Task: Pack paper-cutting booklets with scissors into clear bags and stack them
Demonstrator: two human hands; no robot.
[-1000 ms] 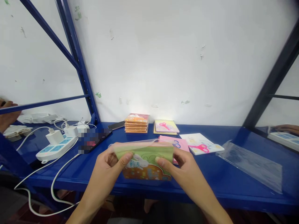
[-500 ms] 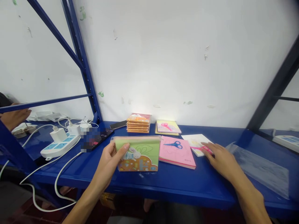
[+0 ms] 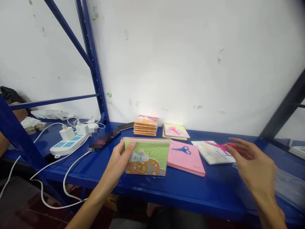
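My left hand [image 3: 118, 163] grips the left edge of a green and orange rabbit booklet pack [image 3: 147, 157] that rests on the blue shelf [image 3: 181, 187]. Just right of the pack lies a pink booklet [image 3: 184, 155] with blue scissors [image 3: 181, 149] on it. Farther right lies a white booklet [image 3: 212, 153] with pink scissors [image 3: 220, 146] on top. My right hand [image 3: 254, 165] hovers blurred beside the white booklet, fingers spread, holding nothing.
A stack of orange packs [image 3: 145, 125] and a yellow booklet [image 3: 175, 131] with pink scissors stand by the wall. A white power strip [image 3: 69, 144] with chargers and cables, and a phone [image 3: 105, 138], lie at the left. A clear plastic sleeve [image 3: 288, 187] lies at the right.
My right hand let go of the rabbit pack, swept right across the white booklet and has lifted off it. My left hand lowered the pack onto the shelf. The view shifted right.
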